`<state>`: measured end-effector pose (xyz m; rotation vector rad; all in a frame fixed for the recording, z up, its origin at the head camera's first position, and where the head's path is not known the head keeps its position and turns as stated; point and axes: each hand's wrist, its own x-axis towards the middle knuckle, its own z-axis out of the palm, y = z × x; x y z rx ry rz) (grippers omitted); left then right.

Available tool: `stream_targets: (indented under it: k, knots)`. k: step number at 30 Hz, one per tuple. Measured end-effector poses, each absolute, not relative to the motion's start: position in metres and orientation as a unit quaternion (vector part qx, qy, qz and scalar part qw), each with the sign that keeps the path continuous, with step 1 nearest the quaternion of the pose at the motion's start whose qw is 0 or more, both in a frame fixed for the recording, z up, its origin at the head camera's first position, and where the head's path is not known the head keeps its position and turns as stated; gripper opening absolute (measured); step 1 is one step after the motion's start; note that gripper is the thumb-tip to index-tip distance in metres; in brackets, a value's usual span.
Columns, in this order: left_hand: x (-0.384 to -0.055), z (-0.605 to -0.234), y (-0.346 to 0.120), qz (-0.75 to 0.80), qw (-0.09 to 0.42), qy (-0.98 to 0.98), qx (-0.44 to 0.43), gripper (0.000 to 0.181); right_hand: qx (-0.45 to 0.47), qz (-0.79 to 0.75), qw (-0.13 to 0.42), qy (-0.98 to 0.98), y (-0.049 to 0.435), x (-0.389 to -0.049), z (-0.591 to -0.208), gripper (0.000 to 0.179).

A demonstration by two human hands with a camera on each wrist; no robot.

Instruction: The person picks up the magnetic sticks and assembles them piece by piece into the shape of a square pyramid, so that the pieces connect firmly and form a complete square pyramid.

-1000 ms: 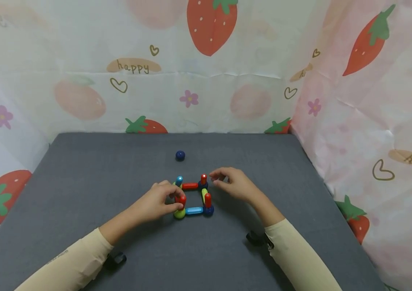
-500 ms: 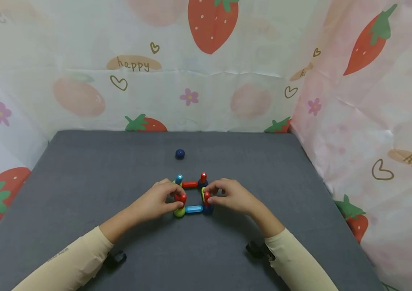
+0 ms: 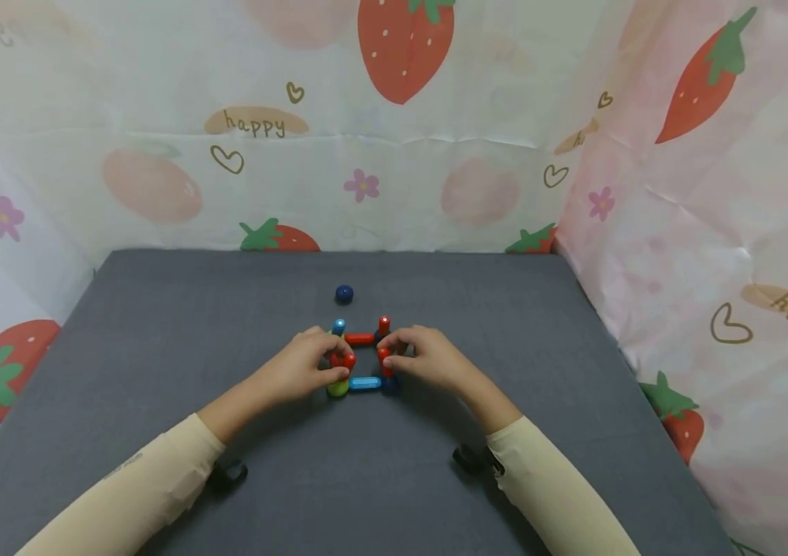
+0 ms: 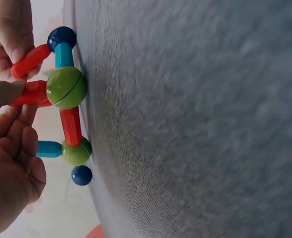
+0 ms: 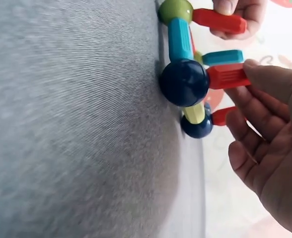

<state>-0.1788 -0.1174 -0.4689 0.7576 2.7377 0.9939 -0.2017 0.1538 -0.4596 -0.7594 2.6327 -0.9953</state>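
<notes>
A square frame of toy building rods and balls lies on the grey table, with a rod standing up from each corner. My left hand [image 3: 300, 364] pinches the red upright rod [image 4: 32, 93] on the near left green ball [image 4: 66, 88]. Between thumb and fingers, my right hand [image 3: 432, 359] holds the red upright rod [image 5: 228, 75] on the near right navy ball [image 5: 184, 83]. A light blue rod [image 3: 365, 383] joins these two balls. At the back stand a blue upright rod [image 3: 339, 327] and a red upright rod [image 3: 384, 323], joined by a red rod [image 3: 359, 339].
Beyond the frame, a loose navy ball [image 3: 344, 294] lies apart on the grey table [image 3: 192, 309]. A fruit-printed curtain [image 3: 394, 201] hangs along the table's back and sides. Dark wrist devices [image 3: 469, 459] show under the cream sleeves [image 3: 561, 486].
My right hand has come from beside the far right corner to pinch the near right red rod. The whole frame has then slid away from me and slightly left, with both hands.
</notes>
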Motion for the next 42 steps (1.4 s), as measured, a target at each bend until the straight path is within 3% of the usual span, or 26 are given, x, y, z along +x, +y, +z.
stream_targets:
  k: [13, 28, 34, 42]
  knots:
    - [-0.193, -0.474, -0.109, 0.307, 0.067, 0.920, 0.232, 0.021, -0.251, -0.336, 0.127, 0.899, 0.141, -0.213, -0.465, 0.024]
    - [-0.187, -0.470, -0.110, 0.309, 0.066, 0.923, 0.219, 0.023, -0.261, -0.320, 0.116, 0.904, 0.142, -0.210, -0.461, 0.026]
    - [-0.186, -0.466, -0.118, 0.323, 0.067, 0.922, 0.203, 0.025, -0.255, -0.324, 0.091, 0.906, 0.149, -0.211, -0.453, 0.025]
    - [-0.196, -0.460, -0.135, 0.318, 0.019, 0.937, 0.145, 0.021, -0.226, -0.339, 0.048, 0.912, 0.163, -0.222, -0.446, 0.023]
